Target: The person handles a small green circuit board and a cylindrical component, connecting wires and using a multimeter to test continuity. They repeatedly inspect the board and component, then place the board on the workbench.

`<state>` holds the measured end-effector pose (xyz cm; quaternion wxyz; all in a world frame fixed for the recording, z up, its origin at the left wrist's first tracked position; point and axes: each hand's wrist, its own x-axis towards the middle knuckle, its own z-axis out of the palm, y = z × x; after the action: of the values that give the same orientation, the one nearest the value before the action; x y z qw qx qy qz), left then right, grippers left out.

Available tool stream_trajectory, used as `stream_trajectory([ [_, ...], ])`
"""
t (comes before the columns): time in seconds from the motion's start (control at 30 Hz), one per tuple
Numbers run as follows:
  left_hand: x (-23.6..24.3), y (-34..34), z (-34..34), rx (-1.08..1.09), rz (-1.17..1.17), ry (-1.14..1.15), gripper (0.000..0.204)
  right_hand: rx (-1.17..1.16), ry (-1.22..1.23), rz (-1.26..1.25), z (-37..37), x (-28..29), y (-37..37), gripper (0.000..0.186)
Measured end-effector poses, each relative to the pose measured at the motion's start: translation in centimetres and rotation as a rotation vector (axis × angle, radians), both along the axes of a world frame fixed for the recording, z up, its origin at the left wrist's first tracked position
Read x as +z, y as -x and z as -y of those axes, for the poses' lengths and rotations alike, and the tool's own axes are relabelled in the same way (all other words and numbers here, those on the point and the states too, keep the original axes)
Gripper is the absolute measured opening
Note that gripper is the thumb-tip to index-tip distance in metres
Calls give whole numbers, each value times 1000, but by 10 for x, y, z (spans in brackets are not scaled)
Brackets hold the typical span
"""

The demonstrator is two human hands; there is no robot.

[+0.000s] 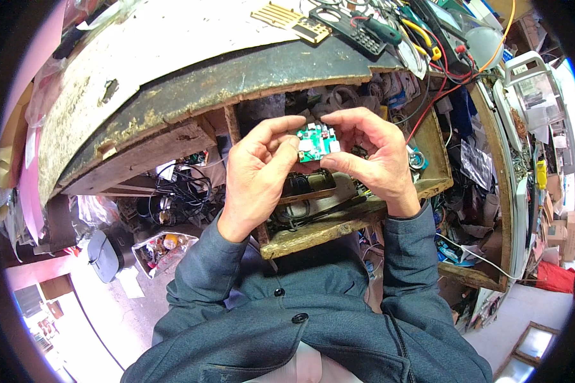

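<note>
Far left: pink sheet [32, 185], hanging near the edge of view. Next, crumpled clear plastic [96, 210]; just below, dark grey case [103, 256], upright on the floor. Further in, tangle of black cables [184, 185], under the worktop [217, 80]. Over the worktop: large white sheet [191, 38], stained, torn in one spot.

Centre: left hand [259, 167], grip narrow, pinching green circuit board [316, 142] along its left side, thumb in front, fingers bent toward the top edge. Board located between both hands, raised above open wooden drawer [329, 233], face toward the camera, crowded with small components. In the drawer, dark parts and leads, jumbled, mostly too small to name.

Right hand [377, 153]: grip narrow too, same board, index fingertip at upper right corner, thumb at lower right. Exact contact behind the board: hidden, impossible to say.

Up on the worktop, right of centre: screwdriver [384, 30] with dark green handle, then yellow-handled pliers [433, 48], then red clip [460, 49].

Far right: pale appliance [538, 105] with clear cover, yellow item [542, 173] below, red cloth [554, 277] lower still, cardboard boxes [573, 230] stacked at the edge.
</note>
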<state>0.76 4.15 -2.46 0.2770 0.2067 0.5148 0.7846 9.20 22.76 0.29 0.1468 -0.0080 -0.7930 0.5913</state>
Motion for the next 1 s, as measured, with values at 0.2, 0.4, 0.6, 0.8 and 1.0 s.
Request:
stream_trajectory([
  [0.2, 0, 0, 1, -3, 5, 4, 30, -4, -45, -10, -1, -1, 0, 38],
  [0.4, -1, 0, 1, -13, 1, 0, 31, -8, -51, -6, -1, -2, 0, 36],
  [0.6, -1, 0, 1, -22, 15, -5, 31, -9, -36, 25, -1, -1, 0, 35],
  [0.8, 0, 0, 1, -24, 17, 0, 32, -17, -45, 25, -1, -2, 0, 36],
  [1.0, -2, 1, 1, -17, 26, -40, 35, -12, -86, 15, 0, -3, 1, 35],
])
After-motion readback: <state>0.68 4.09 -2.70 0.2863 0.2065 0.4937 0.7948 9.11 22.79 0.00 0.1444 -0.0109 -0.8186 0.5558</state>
